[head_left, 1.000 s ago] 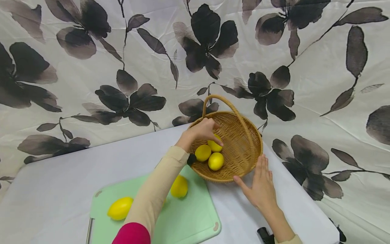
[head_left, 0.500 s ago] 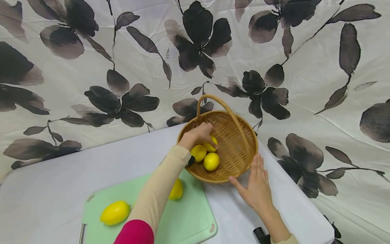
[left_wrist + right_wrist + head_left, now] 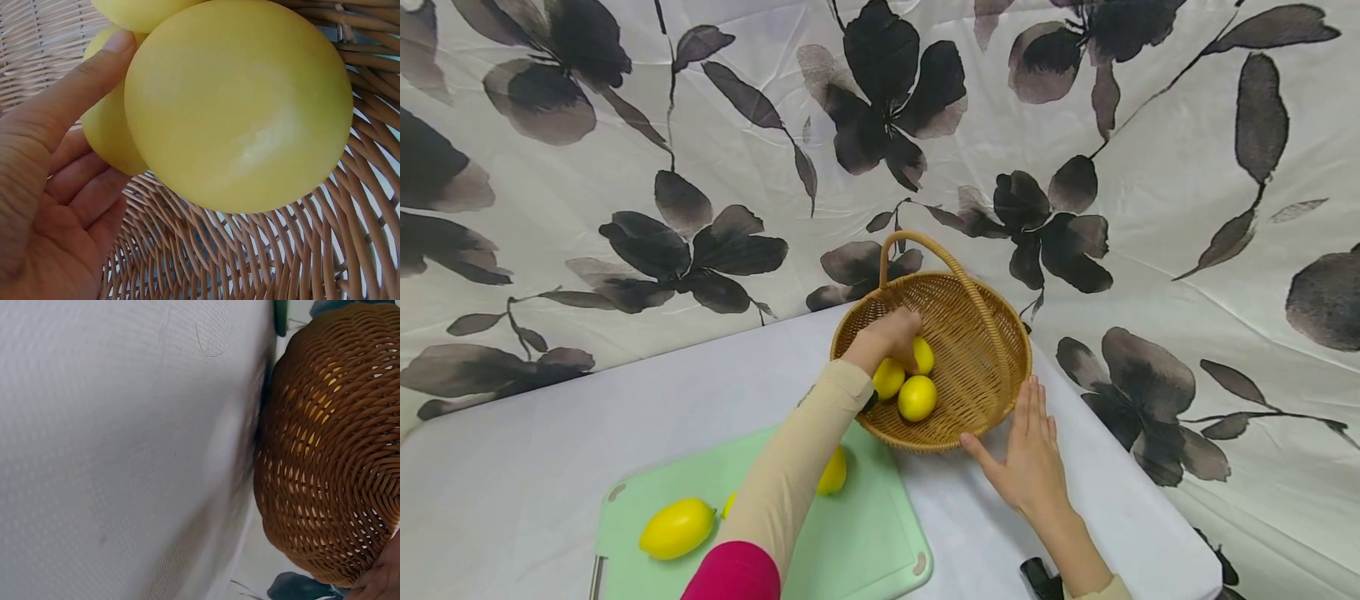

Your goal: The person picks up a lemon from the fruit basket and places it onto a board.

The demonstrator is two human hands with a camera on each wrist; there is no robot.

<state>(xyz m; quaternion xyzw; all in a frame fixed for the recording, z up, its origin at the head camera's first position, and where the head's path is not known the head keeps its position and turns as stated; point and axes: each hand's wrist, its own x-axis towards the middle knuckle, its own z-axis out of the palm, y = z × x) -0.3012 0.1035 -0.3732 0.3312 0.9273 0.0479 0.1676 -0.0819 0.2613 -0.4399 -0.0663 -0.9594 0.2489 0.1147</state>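
Note:
My left hand [image 3: 886,340] reaches into a tilted wicker basket [image 3: 973,358] with a tall handle. Its thumb and fingers hold the rearmost lemon [image 3: 924,356] inside. The left wrist view shows that lemon [image 3: 111,131] between thumb and fingers, partly hidden by a closer lemon [image 3: 237,106]. Two other lemons lie beside it, one in front [image 3: 917,398] and one near the wrist [image 3: 888,379]. With fingers straight, my right hand [image 3: 1033,467] rests against the basket's right front side. The right wrist view catches the basket's woven outside [image 3: 331,450] and an edge of that hand.
Left of the basket lies a green cutting board [image 3: 865,542]. On it are a whole lemon [image 3: 677,528] and another lemon [image 3: 832,473] partly behind the left sleeve, with a bit of yellow between them. A floral cloth [image 3: 737,167] hangs behind the white table [image 3: 535,442].
My left hand has lowered onto the rear lemon and its fingers have closed around it. The head view has shifted, so everything sits further left. The right hand stays against the basket.

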